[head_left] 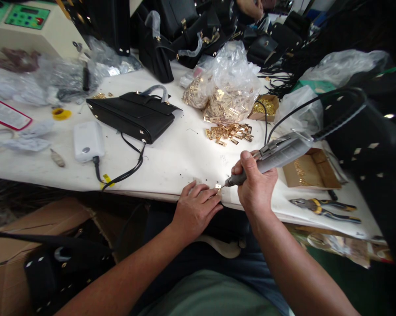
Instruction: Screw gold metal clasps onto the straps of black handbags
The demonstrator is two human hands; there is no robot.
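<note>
Left hand [195,206] pins gold clasp [218,188] at surface [171,162] edge; right hand [255,184], grip closed round rotary tool [273,156], bit on clasp (working step; next needs steady tip pressure).

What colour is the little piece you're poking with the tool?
Gold, seen in the head view: the little piece.

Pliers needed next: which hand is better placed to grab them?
Right, probably. The pliers lie just beyond the right hand, though it grips the rotary tool. The left hand pins the gold clip.

Shiny gold metal clasp [218,187], grey plastic rotary tool [276,154] (matt), matt black leather-look handbag [132,115]
</note>
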